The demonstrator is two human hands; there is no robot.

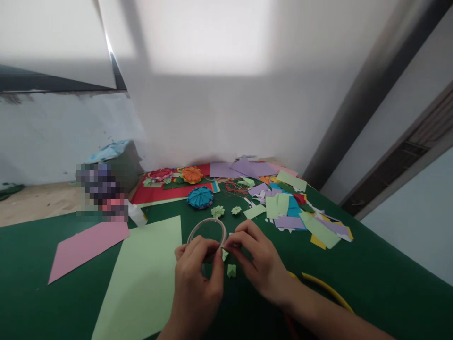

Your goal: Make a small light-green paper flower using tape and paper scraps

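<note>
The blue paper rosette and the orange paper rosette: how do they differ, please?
The blue rosette is blue, while the orange rosette is orange. The blue one lies nearer the left hand; the orange one lies farther back. In this view, the blue looks somewhat wider than the orange. Both are round and pleated.

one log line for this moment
left hand: holds pale ring-shaped tape roll | right hand: fingertips at roll's right edge, grip unclear | nearby: small folded light-green paper piece on green table

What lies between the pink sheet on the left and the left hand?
In the head view, the large light green sheet lies between the pink sheet and the left hand.
</note>
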